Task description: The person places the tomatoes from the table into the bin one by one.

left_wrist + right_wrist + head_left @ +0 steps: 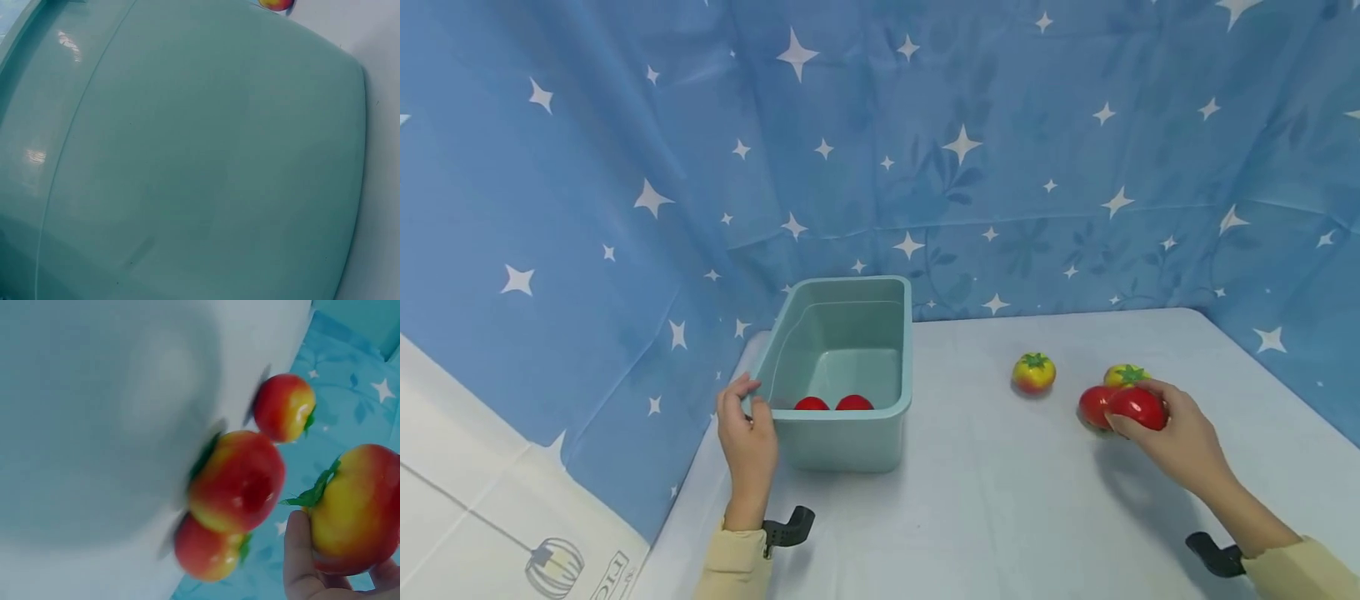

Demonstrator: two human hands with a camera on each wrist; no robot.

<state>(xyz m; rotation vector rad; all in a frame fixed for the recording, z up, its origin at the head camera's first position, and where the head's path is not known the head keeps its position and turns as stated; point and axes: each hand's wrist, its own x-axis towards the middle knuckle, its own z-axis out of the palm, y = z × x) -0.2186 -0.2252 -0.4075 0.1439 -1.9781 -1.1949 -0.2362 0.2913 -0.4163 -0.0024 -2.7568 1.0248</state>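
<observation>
At the near left corner of a blue-green plastic bin (838, 442), my left hand (751, 446) grips the rim. Two red rounded tops (854, 403) show inside the bin, the rest hidden by its front wall. My right hand (1187, 442) holds a glossy red-and-yellow toy tomato (359, 512) with green leaves, raised off the table. Close by the right hand lie a tomato on its side with its red base showing (1095, 407) and an upright yellow-topped one (1125, 374). Another tomato (1033, 373) stands apart to their left. The left wrist view is mostly filled by the bin's wall (206, 150).
A white cloth covers the table (985, 483). Blue curtain fabric (962, 208) with white stars hangs along the back and sides, close behind the bin. A pale printed sheet (482, 467) lies at the lower left.
</observation>
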